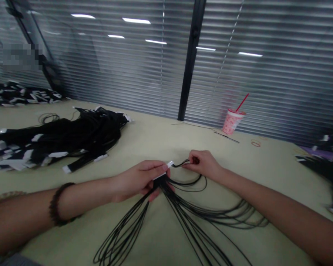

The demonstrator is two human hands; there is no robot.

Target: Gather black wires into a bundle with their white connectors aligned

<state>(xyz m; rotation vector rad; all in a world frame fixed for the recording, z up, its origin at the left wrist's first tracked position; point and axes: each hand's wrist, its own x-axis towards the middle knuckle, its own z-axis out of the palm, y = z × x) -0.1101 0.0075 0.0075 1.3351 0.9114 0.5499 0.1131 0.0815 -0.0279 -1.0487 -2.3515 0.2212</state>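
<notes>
My left hand [152, 175] is closed round a white strip [159, 177] at the head of a bunch of black cords [183, 207]. The cords fan out below it over the table in long loops. A white tip [170, 163] sticks out past my left thumb, and thin black cord runs from it to the right. My right hand [204, 162] pinches that cord between thumb and fingertips, a short way right of my left hand. More cord hangs in a curve beneath my right hand.
A big pile of black cords with white ends [94, 129] lies at the left, another [19, 94] behind it. At the back stands a pink cup [231, 122] with a red straw, near a thin rod [226, 137] and rubber bands [255, 143]. Dark cords [322, 170] lie far right.
</notes>
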